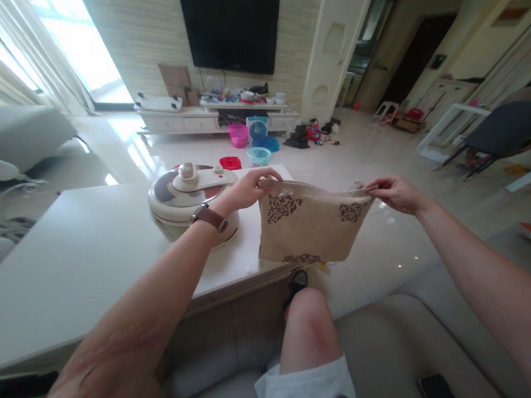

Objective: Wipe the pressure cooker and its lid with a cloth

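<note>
Beyond the white surface [88, 245] stands a television [232, 25]. Your left hand [250, 189] and right hand [393, 194], arms reaching forward and held apart, pinch the upper corners of the beige cloth [312, 229]; it hangs at the surface's edge, its long axis running left to right.

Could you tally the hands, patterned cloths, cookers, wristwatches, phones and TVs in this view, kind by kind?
Hands: 2, left hand and right hand
Patterned cloth: 1
Cooker: 1
Wristwatch: 1
Phone: 1
TV: 1
Total: 7
</note>
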Available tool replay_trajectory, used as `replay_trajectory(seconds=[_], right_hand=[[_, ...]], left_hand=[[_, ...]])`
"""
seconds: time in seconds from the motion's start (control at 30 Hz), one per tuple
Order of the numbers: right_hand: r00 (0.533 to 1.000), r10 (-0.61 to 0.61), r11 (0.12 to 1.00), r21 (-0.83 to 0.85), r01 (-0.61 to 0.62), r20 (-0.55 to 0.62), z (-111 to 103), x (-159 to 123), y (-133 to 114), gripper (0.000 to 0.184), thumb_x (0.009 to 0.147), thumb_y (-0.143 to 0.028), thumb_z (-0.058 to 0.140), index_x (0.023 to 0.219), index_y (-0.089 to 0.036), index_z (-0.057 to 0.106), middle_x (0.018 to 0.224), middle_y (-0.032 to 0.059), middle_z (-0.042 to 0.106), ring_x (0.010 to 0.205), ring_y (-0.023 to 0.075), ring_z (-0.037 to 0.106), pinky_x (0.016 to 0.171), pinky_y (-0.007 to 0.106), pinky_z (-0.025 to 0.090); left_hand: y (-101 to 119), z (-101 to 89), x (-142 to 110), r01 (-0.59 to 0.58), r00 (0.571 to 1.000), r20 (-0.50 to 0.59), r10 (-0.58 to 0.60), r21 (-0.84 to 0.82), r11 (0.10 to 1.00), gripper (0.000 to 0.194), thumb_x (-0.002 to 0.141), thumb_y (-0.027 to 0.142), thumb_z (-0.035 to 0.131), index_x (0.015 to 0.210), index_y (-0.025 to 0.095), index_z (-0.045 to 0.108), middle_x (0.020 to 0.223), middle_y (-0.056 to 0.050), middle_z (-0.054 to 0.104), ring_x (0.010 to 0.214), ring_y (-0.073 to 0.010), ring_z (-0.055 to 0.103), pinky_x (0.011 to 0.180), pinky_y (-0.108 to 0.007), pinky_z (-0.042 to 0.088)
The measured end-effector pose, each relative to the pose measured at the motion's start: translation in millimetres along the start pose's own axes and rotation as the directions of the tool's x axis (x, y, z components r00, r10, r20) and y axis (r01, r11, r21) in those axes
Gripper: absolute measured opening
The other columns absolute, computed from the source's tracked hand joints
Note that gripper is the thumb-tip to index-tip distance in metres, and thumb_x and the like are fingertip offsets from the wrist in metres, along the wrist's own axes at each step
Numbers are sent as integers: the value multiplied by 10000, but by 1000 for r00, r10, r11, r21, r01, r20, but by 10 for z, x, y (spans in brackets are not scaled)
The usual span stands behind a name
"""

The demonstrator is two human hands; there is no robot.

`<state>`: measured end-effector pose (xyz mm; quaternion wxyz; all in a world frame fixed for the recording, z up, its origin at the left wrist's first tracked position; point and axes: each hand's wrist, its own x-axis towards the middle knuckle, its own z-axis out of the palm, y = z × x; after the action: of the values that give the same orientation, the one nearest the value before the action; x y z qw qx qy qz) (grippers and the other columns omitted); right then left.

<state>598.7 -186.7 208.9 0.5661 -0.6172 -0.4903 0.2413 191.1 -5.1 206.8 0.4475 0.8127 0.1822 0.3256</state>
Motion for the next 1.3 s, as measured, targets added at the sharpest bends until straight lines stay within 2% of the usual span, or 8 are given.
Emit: replay_trajectory(seconds=[0.1,0.37,0.6,0.93,1.07,1.13,1.23,1.3], right_hand=[[985,121,993,-17,-119,122,-17,-112,13,406,468,-371,1056,731,-231,780,754,31,762,727,161,686,681,298,568],[983,141,990,-48,-136,120,57,-387,-47,542,367,-502,1059,767,-222,823,804,39,792,772,187,701,732,319,571],[994,-104,985,-136,106,20,100,-472,-224,498,451,-570,1028,645,-210,745,691,11,716,671,159,635,625,298,532],[906,-421,879,-270,394,-45,190,-574,-571,474,606,-562,978,629,-233,638,688,-4,608,674,159,570,612,302,503],[905,-418,873,-313,374,-83,147,-568,-516,485,608,-556,974,651,-243,606,681,-10,594,628,151,537,560,289,472],[923,-374,883,-340,325,-87,135,-514,-429,476,596,-543,974,759,-248,637,679,-29,591,596,142,515,532,274,441],[957,-289,866,-435,247,-33,173,-324,-231,516,637,-529,931,995,-237,701,696,-44,605,575,137,506,542,272,419],[970,-241,819,-531,217,26,241,-124,-75,437,695,-514,874,975,-211,731,704,-26,629,584,145,519,575,289,423]], left_hand=[[58,-58,-42,-14,999,34,9,125,992,257,753,31,665,925,179,785,855,-37,705,798,-166,602,802,-303,476],[166,-220,-147,-2,993,116,-39,332,943,175,832,206,691,954,133,794,804,-42,725,744,-158,610,728,-291,464],[304,-398,-231,-9,998,68,-13,310,951,129,816,243,758,886,143,800,827,-41,744,768,-149,628,732,-277,489],[420,-436,-368,-14,998,63,-1,235,972,74,715,198,820,772,153,804,867,-65,774,794,-167,675,731,-286,531],[391,-414,-370,89,993,64,-104,201,975,97,713,181,803,799,140,785,774,-51,740,722,-158,649,681,-288,509],[324,-376,-335,119,989,59,-134,214,970,92,720,152,780,806,141,752,726,-34,703,680,-142,620,648,-274,485],[166,-270,-229,102,995,-9,-104,297,950,168,688,80,740,834,152,703,740,-16,679,681,-133,608,652,-264,475],[45,-172,-126,113,993,-61,-96,387,915,218,682,61,710,878,157,708,782,-22,696,716,-150,625,689,-282,492]])
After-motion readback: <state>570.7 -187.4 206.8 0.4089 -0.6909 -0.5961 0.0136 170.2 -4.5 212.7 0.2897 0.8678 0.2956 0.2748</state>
